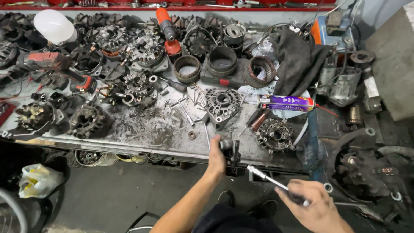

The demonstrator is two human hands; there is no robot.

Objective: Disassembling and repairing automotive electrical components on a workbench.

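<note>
Open patch: bare, grimy bench top (pixel 151 129) ahead of the left hand (pixel 217 157).
Blocked beyond: alternator housing (pixel 222 103), spray can (pixel 286 103), loose bolts (pixel 183 105).
Right flank: rectifier plate (pixel 274 135).

A purple aerosol spray can (pixel 286 103) lies on its side at three o'clock of the grey ribbed alternator housing (pixel 222 103). A crumpled black cloth (pixel 297 60) sits at twelve o'clock of the can. A red cordless drill (pixel 56 65) rests at nine o'clock, below a white round lamp bulb (pixel 54 26).
</note>
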